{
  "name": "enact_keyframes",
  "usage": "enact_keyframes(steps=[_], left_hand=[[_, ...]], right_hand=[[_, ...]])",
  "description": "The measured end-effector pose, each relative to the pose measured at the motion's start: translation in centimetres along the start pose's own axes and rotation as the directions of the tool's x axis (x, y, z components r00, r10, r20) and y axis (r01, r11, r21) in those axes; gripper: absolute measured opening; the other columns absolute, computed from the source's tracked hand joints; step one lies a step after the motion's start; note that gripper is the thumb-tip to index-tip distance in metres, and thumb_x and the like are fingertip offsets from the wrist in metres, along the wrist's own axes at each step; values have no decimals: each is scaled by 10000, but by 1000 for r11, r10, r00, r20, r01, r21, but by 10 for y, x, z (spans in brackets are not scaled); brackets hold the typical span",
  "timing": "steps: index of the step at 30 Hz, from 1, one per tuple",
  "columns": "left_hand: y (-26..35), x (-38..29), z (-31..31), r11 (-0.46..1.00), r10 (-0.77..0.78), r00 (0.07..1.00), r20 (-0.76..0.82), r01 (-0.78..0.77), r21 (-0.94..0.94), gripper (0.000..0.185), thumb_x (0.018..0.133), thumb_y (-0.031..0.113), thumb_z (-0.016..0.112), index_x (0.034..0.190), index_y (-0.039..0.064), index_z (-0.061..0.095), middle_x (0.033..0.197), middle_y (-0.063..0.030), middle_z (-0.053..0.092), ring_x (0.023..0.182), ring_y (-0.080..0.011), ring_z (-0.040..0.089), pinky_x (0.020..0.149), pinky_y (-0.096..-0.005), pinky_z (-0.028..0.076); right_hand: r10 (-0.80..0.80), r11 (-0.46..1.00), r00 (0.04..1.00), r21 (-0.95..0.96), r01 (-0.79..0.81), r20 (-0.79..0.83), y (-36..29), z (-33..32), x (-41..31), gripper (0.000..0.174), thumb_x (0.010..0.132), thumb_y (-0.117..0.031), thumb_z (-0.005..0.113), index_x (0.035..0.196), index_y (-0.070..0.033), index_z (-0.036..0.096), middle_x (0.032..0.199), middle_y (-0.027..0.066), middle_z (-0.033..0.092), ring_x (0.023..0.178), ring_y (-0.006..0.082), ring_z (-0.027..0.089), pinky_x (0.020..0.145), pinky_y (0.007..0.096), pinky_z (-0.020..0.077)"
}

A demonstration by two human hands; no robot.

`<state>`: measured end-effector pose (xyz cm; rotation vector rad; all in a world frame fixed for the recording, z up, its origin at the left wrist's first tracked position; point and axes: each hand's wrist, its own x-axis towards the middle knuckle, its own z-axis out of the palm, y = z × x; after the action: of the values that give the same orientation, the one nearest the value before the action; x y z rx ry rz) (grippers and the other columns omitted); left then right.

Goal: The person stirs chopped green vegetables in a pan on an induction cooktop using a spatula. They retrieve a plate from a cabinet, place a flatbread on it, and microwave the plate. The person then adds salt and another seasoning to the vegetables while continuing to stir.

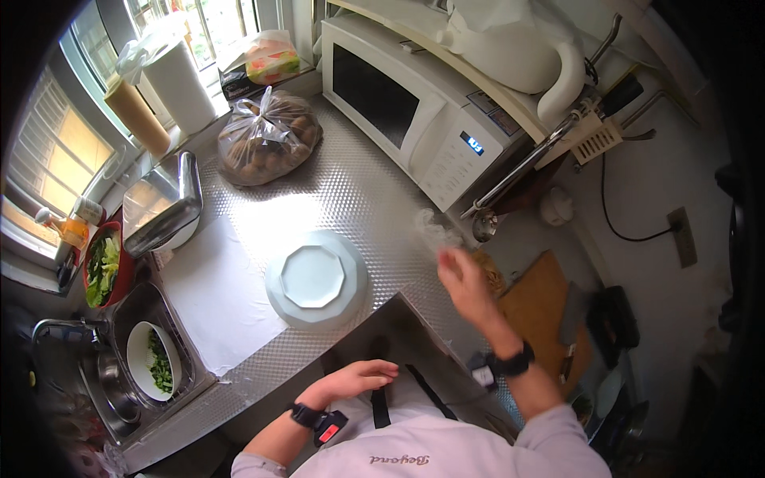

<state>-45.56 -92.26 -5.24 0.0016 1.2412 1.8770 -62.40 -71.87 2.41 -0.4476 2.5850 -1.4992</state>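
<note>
A pale blue faceted bowl (314, 278) lies upside down on the metal-surfaced counter, partly beside a white sheet. My left hand (361, 379) is in front of my body near the counter's front edge, its fingers loosely extended and holding nothing. Over the right part of the counter, my right hand (469, 287) is raised, somewhat blurred, with bent fingers. A crumpled clear plastic wrap or bag (434, 230) lies just beyond its fingertips; whether they touch cannot be told.
A microwave (412, 107) stands at the back, with a tied bag of brown round produce (269, 140) left of it. The sink (197, 373) at left holds a white bowl of chopped greens (158, 361). A knife (571, 328) rests on a wooden cutting board (532, 299) at right.
</note>
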Motion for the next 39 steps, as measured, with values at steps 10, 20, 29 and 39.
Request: enact_keyframes(steps=[10, 20, 29, 39], left_hand=[[12, -123, -54, 984, 11, 888, -460, -92, -155, 329, 872, 108, 481, 1175, -20, 473, 1140, -126, 542, 1057, -206, 523, 880, -332, 430], [18, -139, -103, 961, 72, 748, -659, -229, -155, 297, 874, 158, 507, 1121, -6, 514, 1021, -106, 584, 916, -185, 576, 789, -306, 471], [127, -129, -153, 909, 406, 605, -685, -344, 235, 275, 868, 122, 503, 1111, -4, 524, 1019, -76, 583, 932, -155, 559, 779, -274, 448], [190, -85, -223, 930, 246, 404, -881, -354, 98, 628, 868, 393, 499, 1349, 68, 263, 1352, -93, 327, 1235, -205, 328, 941, -407, 307]], right_hand=[[98, 973, 979, 225, -57, -177, 2, 43, 215, 418, 796, -196, 595, 1127, 35, 484, 1072, 163, 570, 990, 213, 532, 813, 318, 439], [315, 891, 939, 384, -243, -136, -13, 45, 228, 225, 770, -366, 542, 778, -144, 577, 938, -4, 559, 891, 123, 456, 735, 313, 444], [445, 845, 835, 461, -272, -323, -21, 61, 217, 443, 792, -363, 597, 1096, -58, 492, 1070, 44, 527, 916, 165, 492, 713, 336, 445], [344, 678, 871, 549, -489, 351, -31, 130, 242, 889, 804, -564, 519, 1397, -37, 118, 1431, 223, 116, 1308, 423, 129, 971, 593, 249]])
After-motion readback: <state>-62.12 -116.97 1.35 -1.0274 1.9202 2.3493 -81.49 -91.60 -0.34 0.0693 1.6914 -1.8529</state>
